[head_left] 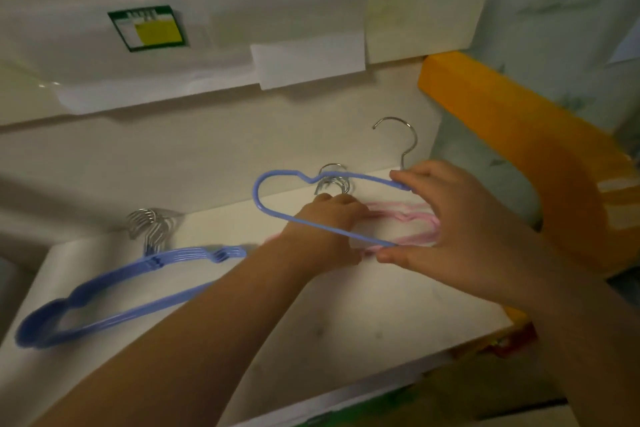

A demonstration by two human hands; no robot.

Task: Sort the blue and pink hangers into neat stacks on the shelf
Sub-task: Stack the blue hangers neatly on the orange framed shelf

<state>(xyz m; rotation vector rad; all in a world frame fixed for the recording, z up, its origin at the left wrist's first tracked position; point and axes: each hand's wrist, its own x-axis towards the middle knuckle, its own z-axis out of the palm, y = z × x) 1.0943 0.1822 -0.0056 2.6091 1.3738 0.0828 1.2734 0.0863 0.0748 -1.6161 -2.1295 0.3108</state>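
A stack of several blue hangers [114, 302] lies on the left of the white shelf [346, 315], their metal hooks bunched toward the back wall. A stack of pink hangers [405, 218] lies at the right, partly hidden by my hands. My right hand [453, 229] holds a single blue hanger [277, 210] above the pink stack, fingers over its top bar and thumb under its lower bar; its hook rises behind the hand. My left hand [332, 215] reaches through that hanger's loop, fingers curled on the pink hangers near their hooks.
The white back wall [207, 149] stands right behind the hooks. Paper sheets and a green and yellow label [149, 28] hang above. An orange box [526, 149] sits at the right of the shelf. The shelf's front edge runs diagonally below my arms.
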